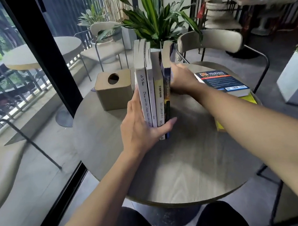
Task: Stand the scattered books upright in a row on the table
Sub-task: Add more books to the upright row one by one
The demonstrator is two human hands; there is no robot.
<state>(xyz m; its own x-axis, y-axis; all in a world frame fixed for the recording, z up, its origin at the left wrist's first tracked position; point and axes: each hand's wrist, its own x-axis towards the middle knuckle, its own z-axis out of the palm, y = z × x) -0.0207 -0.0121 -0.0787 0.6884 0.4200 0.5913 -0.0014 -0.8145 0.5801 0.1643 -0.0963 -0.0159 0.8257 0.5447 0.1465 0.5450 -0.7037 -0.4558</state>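
Your left hand (142, 127) clamps the row (154, 92); your right hand (180, 81) presses the dark book (167, 83). Release either and the books topple across the worktop (181, 166).

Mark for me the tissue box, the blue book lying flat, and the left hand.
tissue box (115, 96): head view, on its front face below the round opening.
blue book lying flat (220, 80): head view, middle of its upward-facing cover.
left hand (140, 127): head view, back of the hand, against the upright books.
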